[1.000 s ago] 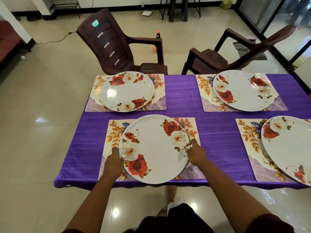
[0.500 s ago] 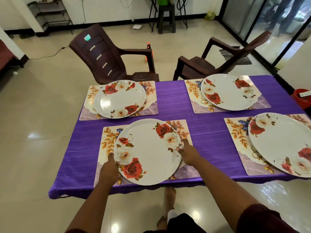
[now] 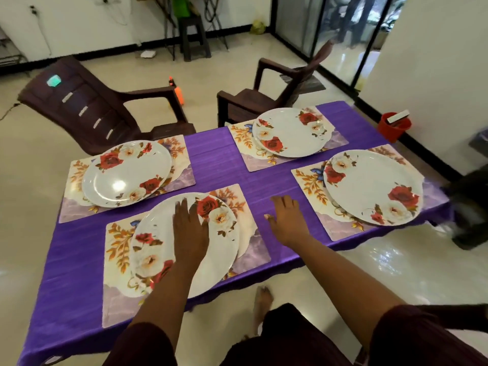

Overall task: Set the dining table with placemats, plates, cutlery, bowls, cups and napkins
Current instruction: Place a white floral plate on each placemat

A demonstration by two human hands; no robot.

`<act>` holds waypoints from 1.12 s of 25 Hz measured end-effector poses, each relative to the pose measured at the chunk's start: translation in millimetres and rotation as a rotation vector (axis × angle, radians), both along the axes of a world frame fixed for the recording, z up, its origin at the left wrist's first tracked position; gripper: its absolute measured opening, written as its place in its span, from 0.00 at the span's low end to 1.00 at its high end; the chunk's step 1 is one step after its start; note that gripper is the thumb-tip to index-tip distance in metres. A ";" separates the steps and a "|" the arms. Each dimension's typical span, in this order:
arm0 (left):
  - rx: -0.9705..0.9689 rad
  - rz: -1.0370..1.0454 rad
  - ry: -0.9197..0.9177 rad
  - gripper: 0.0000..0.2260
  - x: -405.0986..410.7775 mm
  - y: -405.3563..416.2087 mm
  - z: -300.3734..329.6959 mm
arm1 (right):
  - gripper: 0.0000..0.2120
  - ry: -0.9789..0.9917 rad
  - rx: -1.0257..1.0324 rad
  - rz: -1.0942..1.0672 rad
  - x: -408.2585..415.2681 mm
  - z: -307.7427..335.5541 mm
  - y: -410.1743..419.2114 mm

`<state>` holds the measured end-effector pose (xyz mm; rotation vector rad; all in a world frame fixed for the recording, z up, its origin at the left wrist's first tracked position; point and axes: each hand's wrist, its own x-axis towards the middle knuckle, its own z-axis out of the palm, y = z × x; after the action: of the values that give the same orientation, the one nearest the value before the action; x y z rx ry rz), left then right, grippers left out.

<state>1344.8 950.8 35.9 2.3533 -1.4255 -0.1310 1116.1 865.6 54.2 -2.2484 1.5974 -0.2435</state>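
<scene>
Plates lay on four placemats across the purple table [image 3: 219,165]. The near plate [image 3: 169,249] sat on its mat [image 3: 118,294] at the table's near edge. Over it the left hand [image 3: 190,231] was spread, fingers straight. The right hand [image 3: 287,220] was over bare cloth between the near mats, fingers relaxed, holding nothing.
</scene>
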 end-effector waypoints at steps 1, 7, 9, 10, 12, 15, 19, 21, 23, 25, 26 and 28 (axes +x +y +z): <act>-0.005 -0.078 -0.002 0.25 -16.9 -14.4 1.9 | 0.25 0.017 -0.024 -0.026 -13.9 4.0 -3.6; -0.037 -0.408 0.110 0.21 -120.4 -89.6 -1.8 | 0.28 0.176 -0.106 -0.225 -108.2 9.2 -25.5; -0.051 -0.525 0.131 0.20 -159.5 -124.0 0.9 | 0.28 0.209 -0.102 -0.299 -143.7 6.9 -37.8; -0.054 -0.585 0.117 0.21 -180.7 -143.7 2.4 | 0.27 0.206 -0.101 -0.338 -162.1 6.3 -45.2; -0.071 -0.673 0.096 0.21 -221.8 -178.7 7.6 | 0.26 0.187 -0.121 -0.394 -194.8 7.5 -59.2; -0.112 -0.793 0.099 0.20 -296.9 -229.1 9.9 | 0.24 0.189 -0.131 -0.460 -257.9 10.6 -87.3; -0.063 -0.929 0.128 0.19 -386.5 -270.2 2.1 | 0.25 0.275 -0.097 -0.562 -340.6 12.2 -107.1; -0.050 -0.966 0.145 0.20 -428.3 -283.0 -2.2 | 0.25 0.306 -0.067 -0.607 -377.8 12.4 -105.8; -0.032 -1.012 0.170 0.21 -476.2 -290.9 -3.9 | 0.26 0.302 -0.052 -0.685 -419.5 12.9 -101.2; -0.014 -1.097 0.162 0.22 -524.3 -292.8 -3.4 | 0.26 0.305 -0.050 -0.777 -459.3 14.8 -93.0; -0.008 -1.140 0.157 0.22 -546.5 -292.5 -3.2 | 0.26 0.309 -0.039 -0.811 -477.9 16.1 -88.4; 0.010 -1.178 0.197 0.22 -579.9 -292.4 -1.1 | 0.27 0.303 -0.012 -0.858 -508.0 19.8 -83.1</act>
<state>764.9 658.4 34.8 1.1564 -2.4544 -0.6387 608.1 782.5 74.1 -1.5152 2.6500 -0.1245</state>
